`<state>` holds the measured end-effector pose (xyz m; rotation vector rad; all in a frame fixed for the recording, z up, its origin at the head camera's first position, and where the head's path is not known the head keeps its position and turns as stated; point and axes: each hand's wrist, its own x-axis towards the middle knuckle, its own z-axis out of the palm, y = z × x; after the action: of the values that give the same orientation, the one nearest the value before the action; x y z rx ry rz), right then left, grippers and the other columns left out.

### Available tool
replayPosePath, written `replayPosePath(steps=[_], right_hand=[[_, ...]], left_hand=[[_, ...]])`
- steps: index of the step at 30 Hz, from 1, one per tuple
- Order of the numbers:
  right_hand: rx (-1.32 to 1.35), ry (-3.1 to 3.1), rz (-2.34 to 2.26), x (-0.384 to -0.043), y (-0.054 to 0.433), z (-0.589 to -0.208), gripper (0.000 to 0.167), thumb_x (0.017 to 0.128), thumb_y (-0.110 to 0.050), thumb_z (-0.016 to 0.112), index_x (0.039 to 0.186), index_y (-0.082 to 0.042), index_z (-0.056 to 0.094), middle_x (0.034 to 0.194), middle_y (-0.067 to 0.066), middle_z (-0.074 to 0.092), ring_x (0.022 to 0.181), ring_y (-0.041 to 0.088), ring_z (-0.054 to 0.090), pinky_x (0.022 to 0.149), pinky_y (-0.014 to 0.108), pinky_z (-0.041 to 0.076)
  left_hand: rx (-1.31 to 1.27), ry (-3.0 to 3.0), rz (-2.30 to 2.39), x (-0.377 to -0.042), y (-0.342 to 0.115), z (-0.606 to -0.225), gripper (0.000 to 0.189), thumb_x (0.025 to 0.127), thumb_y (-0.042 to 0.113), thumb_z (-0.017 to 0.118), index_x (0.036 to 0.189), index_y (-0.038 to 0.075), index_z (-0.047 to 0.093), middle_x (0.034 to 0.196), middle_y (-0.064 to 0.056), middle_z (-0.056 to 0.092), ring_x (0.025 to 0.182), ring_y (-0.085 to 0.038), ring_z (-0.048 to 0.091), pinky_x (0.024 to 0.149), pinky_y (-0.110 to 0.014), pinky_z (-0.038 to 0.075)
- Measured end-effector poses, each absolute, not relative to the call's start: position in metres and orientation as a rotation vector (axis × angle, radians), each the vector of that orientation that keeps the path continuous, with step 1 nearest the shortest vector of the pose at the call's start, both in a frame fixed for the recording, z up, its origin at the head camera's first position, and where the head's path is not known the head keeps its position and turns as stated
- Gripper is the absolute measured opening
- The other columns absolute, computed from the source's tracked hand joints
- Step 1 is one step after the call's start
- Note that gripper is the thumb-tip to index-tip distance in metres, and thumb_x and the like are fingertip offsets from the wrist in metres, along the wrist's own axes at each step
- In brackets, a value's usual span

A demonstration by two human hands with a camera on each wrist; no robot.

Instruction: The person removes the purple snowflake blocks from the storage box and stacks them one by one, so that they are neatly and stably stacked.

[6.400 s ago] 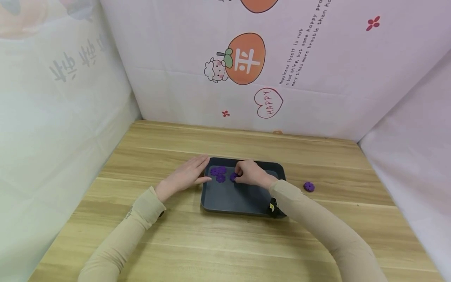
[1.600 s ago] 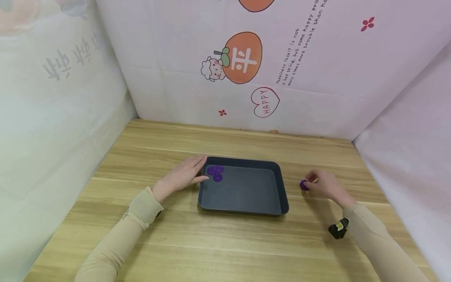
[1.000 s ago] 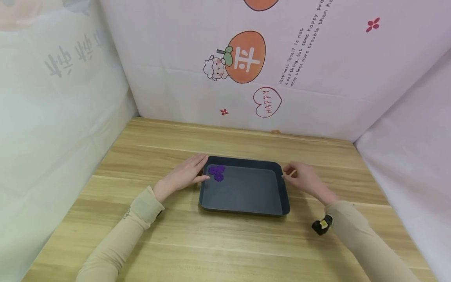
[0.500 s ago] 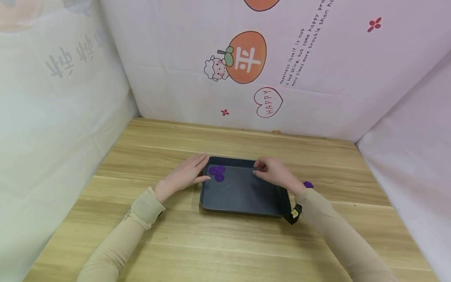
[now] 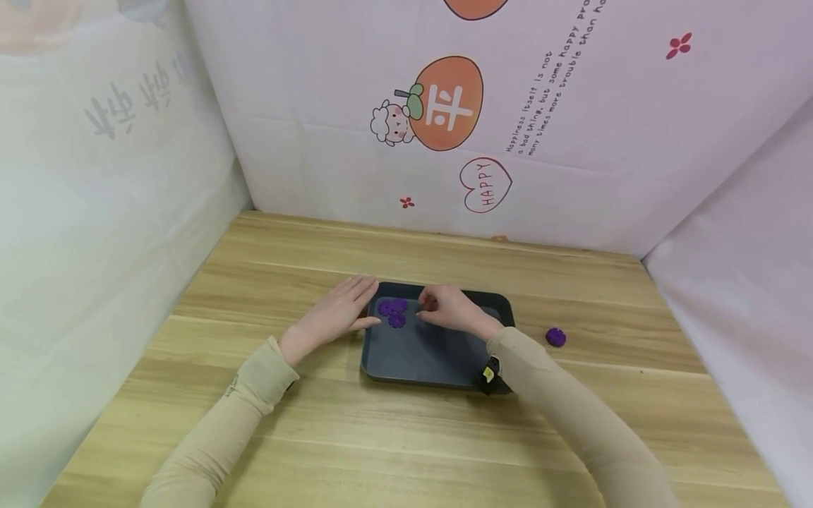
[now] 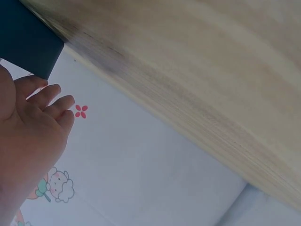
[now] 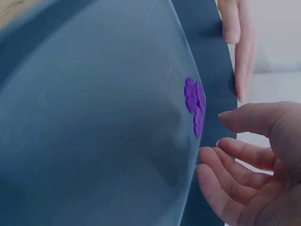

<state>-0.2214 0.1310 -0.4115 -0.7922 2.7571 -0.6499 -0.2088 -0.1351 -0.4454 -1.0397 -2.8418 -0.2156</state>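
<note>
A dark grey-blue tray (image 5: 413, 356) lies on the table. In its far left corner are three purple flower-shaped discs (image 5: 396, 321), close together. My left hand (image 5: 333, 312) rests against the tray's left rim, fingers straight and thumb over the edge. Above the tray, just right of the discs, hovers my right hand (image 5: 456, 310) with loosely bent fingers. The right wrist view shows a gap between its thumb (image 7: 254, 117) and fingertips, with nothing seen in it. Right of the tray, a purple flower-shaped piece (image 5: 555, 337) lies on the table.
The wooden table (image 5: 317, 437) ends at a printed cloth wall (image 5: 330, 162) behind. White cloth also hangs on the left and right sides. A black wrist camera (image 5: 489, 377) sits on the right wrist, low over the tray's near right side.
My right hand has travelled left, from the purple piece on the table, across the tray's right rim, to near the disc cluster. The left hand stays at the left rim.
</note>
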Motion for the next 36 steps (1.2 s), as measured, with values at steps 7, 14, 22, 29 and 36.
replayPosePath(steps=[7,14,22,29,36], right_hand=[[-0.795,2.742,-0.609,-0.224,0.110,-0.413,0.026,0.090,-0.013,0.072,0.110,0.002,0.067,0.103,0.015,0.072,0.092,0.023,0.069,0.082,0.037,0.060],[-0.811,2.720,-0.575,-0.226,0.098,-0.417,0.029,0.088,-0.013,0.075,0.111,0.003,0.067,0.104,0.017,0.072,0.092,0.024,0.070,0.081,0.035,0.061],[-0.771,2.695,-0.517,-0.227,0.090,-0.417,0.028,0.087,-0.013,0.076,0.110,0.000,0.068,0.106,0.016,0.072,0.095,0.024,0.069,0.084,0.036,0.060],[-0.769,2.698,-0.498,-0.228,0.086,-0.418,0.027,0.085,-0.011,0.078,0.108,-0.001,0.067,0.105,0.015,0.071,0.094,0.024,0.068,0.083,0.035,0.060],[-0.763,2.708,-0.422,-0.229,0.082,-0.419,0.023,0.086,-0.012,0.077,0.106,-0.003,0.068,0.105,0.014,0.071,0.094,0.025,0.067,0.084,0.037,0.060]], left_hand=[[-1.047,-2.834,-0.213,-0.211,-0.135,-0.446,0.074,0.099,0.049,0.053,0.152,-0.001,0.036,0.158,-0.020,0.037,0.148,-0.036,0.035,0.124,-0.047,0.030],[-1.056,-2.808,-0.205,-0.212,-0.135,-0.446,0.073,0.099,0.048,0.054,0.150,-0.001,0.039,0.156,-0.020,0.040,0.147,-0.036,0.037,0.124,-0.047,0.031],[-1.059,-2.794,-0.190,-0.211,-0.135,-0.449,0.073,0.098,0.048,0.055,0.150,-0.001,0.040,0.156,-0.021,0.040,0.147,-0.036,0.037,0.124,-0.047,0.032],[-1.052,-2.818,-0.218,-0.211,-0.136,-0.447,0.074,0.099,0.049,0.055,0.151,-0.001,0.039,0.157,-0.021,0.039,0.148,-0.036,0.035,0.124,-0.047,0.031],[-1.047,-2.837,-0.212,-0.211,-0.137,-0.446,0.074,0.099,0.049,0.054,0.151,0.000,0.037,0.157,-0.020,0.038,0.148,-0.036,0.034,0.124,-0.047,0.031]])
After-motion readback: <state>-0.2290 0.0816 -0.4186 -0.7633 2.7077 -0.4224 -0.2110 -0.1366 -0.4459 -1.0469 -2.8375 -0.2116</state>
